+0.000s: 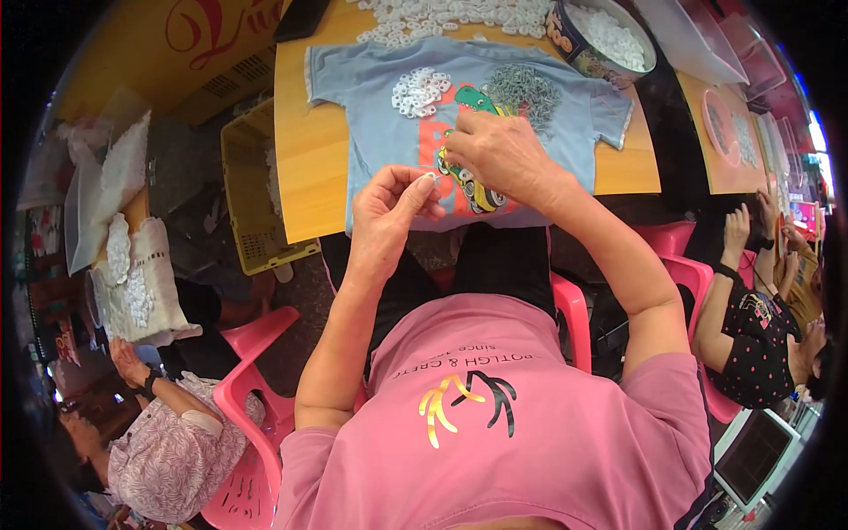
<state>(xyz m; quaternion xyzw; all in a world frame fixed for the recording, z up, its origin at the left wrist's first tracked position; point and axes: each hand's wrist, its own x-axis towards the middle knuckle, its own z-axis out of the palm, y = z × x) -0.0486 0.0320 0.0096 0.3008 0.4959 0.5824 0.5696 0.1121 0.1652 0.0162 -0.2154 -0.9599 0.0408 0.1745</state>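
Observation:
My left hand (pixel 395 201) pinches a small white plastic piece (pixel 431 177) between thumb and fingers, above the lower edge of a light blue T-shirt (pixel 380 132). The shirt is spread over the table and has a cartoon print. Just up and to the right, my right hand (pixel 505 152) hangs over the print with its fingers drawn together; what they hold, if anything, is hidden. Beyond my hands, a heap of white plastic pieces with holes (pixel 421 93) lies on the shirt. To its right is a heap of small grey metal parts (pixel 526 94), too small to name.
More white pieces (pixel 442 16) cover the table's far side, beside a round tin (pixel 608 40) full of them. A yellow plastic crate (pixel 252 190) stands left of the wooden table (pixel 305 168). People sit on pink chairs (pixel 265 375) at both sides, near other worktables.

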